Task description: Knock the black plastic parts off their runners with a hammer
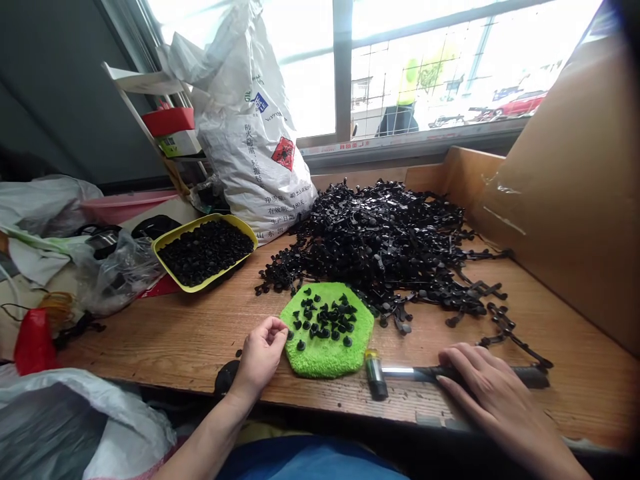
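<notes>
At the left edge of a green hexagonal cloth pad is my left hand, its thumb and forefinger pinched together beside a small black part. Whether it grips that part is hard to make out. Several small black plug-like parts lie on the pad. My right hand rests over the black handle of a mallet, fingers curled loosely on it. The mallet lies on the table with its head just right of the pad.
A large heap of black linked parts sits behind the pad. A yellow tray of small black pieces is at the left, near a white sack. A cardboard box stands at the right; an open bag is lower left.
</notes>
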`<state>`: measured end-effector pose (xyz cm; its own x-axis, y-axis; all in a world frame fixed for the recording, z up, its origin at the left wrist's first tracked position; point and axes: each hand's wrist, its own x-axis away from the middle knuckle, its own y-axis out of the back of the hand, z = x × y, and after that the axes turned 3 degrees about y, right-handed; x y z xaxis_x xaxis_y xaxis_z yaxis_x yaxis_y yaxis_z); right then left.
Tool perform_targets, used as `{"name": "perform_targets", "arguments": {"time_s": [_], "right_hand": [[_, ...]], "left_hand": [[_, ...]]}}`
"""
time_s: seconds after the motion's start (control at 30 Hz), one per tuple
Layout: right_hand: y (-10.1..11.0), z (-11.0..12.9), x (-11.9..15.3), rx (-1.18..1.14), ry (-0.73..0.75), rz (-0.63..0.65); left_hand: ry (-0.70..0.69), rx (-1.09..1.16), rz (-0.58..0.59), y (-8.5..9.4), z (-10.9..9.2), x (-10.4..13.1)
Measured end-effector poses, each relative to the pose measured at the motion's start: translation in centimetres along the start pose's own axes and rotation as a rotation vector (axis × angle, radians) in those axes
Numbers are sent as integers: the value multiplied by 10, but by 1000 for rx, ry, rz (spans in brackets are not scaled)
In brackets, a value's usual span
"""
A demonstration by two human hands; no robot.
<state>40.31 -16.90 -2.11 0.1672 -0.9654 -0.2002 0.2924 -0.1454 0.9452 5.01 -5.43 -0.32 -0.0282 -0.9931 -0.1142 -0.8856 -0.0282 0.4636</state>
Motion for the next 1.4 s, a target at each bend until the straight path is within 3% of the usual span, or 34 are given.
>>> {"name": "perform_targets", "arguments": {"time_s": [0.27, 0.4, 0.57, 0.63, 0.8, 0.97, 1.13, 1.33, 1.4], "right_hand": [[1, 2, -1, 7, -4, -21], [1, 3, -1, -10, -22, -16], [1, 2, -1, -22, -26, -15], [1, 2, -1, -26, -20, -12], [0, 1, -1, -16, -15, -23], [0, 1, 0, -12, -13, -34], [2, 3, -2, -10, 2, -46], [2, 4, -2, -7, -13, -59], [2, 4, -1, -11, -23, -46]], "left_hand": [[-23, -9, 23, 1, -1, -7], [-87, -29, -22, 6, -7, -25], [-124, -48, 94, 1, 0, -50], [-88, -40, 85, -4, 5, -54], [-84, 17, -45, -4, 4, -48], [-193, -147, 126, 5, -14, -38], [-174, -299, 107, 2, -24, -38], [-127, -425, 173, 4, -29, -40], [-135, -439, 138, 5, -30, -41]]}}
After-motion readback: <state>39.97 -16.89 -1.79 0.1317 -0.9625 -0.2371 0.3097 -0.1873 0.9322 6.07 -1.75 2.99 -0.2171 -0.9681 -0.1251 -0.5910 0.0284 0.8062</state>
